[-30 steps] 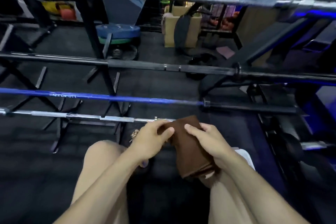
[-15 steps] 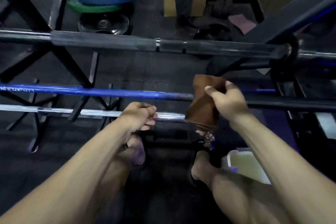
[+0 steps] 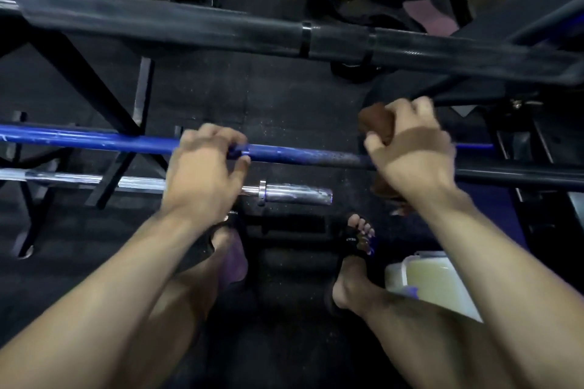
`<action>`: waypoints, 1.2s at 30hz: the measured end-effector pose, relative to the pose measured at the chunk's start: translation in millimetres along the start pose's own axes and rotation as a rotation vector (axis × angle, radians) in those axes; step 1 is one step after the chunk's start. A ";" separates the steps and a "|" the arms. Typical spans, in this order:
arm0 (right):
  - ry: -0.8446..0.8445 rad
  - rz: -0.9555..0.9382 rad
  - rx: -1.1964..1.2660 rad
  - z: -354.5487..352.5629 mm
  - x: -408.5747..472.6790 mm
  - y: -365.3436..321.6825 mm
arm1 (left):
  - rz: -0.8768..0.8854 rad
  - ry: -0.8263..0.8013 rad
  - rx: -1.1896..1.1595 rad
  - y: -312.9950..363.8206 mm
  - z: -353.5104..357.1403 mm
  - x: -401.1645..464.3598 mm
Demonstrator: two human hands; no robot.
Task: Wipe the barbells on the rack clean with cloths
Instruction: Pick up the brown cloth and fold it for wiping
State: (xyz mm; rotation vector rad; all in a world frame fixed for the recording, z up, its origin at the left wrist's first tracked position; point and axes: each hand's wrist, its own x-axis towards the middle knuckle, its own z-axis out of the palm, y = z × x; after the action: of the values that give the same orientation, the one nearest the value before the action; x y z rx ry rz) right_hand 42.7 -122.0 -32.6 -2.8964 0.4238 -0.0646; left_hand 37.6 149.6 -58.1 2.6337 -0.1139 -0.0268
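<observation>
Blue barbell (image 3: 126, 142), mid rack: left hand (image 3: 202, 174) fingers curled round shaft; right hand (image 3: 410, 151) clenches brown cloth (image 3: 376, 123) onto it. Chalk residue visible; black bar (image 3: 189, 22), chrome bar (image 3: 284, 196) prob. pending.

Both hands moved up onto blue barbell (image 3: 126, 142); brown cloth (image 3: 376, 123) now wraps it.

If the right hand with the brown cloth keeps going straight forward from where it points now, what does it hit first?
Most likely the black bench frame just beyond the right hand, which holds the brown cloth around the blue barbell. Depth is unclear; it may pass beneath.
</observation>
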 end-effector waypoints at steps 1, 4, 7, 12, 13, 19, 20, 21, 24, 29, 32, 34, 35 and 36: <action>-0.065 -0.002 -0.039 8.5 -2.0 -4.9 | 0.031 -0.004 0.074 -8.0 1.4 2.1; -0.119 -0.009 -0.085 26.8 -9.8 -14.8 | 0.034 -0.089 0.154 -27.2 4.7 4.2; -0.092 0.002 -0.121 28.8 -11.8 -29.4 | 0.049 -0.016 0.024 -34.1 4.6 6.6; -0.190 -0.083 0.057 42.7 -22.3 -90.3 | -0.039 0.048 0.015 -29.8 7.0 14.5; -0.216 -0.113 0.095 45.9 -24.9 -99.2 | -0.035 0.047 0.025 -30.3 8.0 15.7; -0.184 -0.085 0.104 39.6 -10.9 -57.6 | -0.011 0.066 0.046 -37.1 7.4 20.0; -0.159 -0.032 0.074 36.4 -6.9 -44.9 | -0.005 0.068 0.052 -37.1 9.2 20.0; -0.148 0.021 0.040 33.9 -3.4 -36.6 | -0.003 0.071 0.057 -37.5 10.6 20.1; -0.115 0.059 -0.062 33.1 -4.6 -46.6 | -0.001 0.089 0.049 -35.4 12.1 19.6; -0.146 -0.174 0.015 51.1 -32.3 -104.8 | -0.004 0.086 0.059 -35.4 9.9 20.2; -0.176 -0.236 0.027 45.1 -31.2 -96.8 | -0.012 0.078 0.058 -37.8 7.1 20.2; -0.155 -0.185 0.003 40.1 -22.7 -71.5 | -0.011 0.077 0.049 -38.7 6.1 20.4; -0.128 -0.133 -0.001 36.3 -17.7 -56.8 | -0.010 0.076 0.048 -38.8 6.1 20.6; -0.091 -0.066 0.014 30.3 -13.1 -42.5 | -0.010 0.071 0.050 -38.7 6.1 20.9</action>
State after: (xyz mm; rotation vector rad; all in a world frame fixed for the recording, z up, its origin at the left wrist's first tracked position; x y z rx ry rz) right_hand 44.3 -72.2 -53.2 -2.8855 0.3112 0.0544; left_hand 61.1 178.6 -82.1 2.6812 -0.0781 0.0674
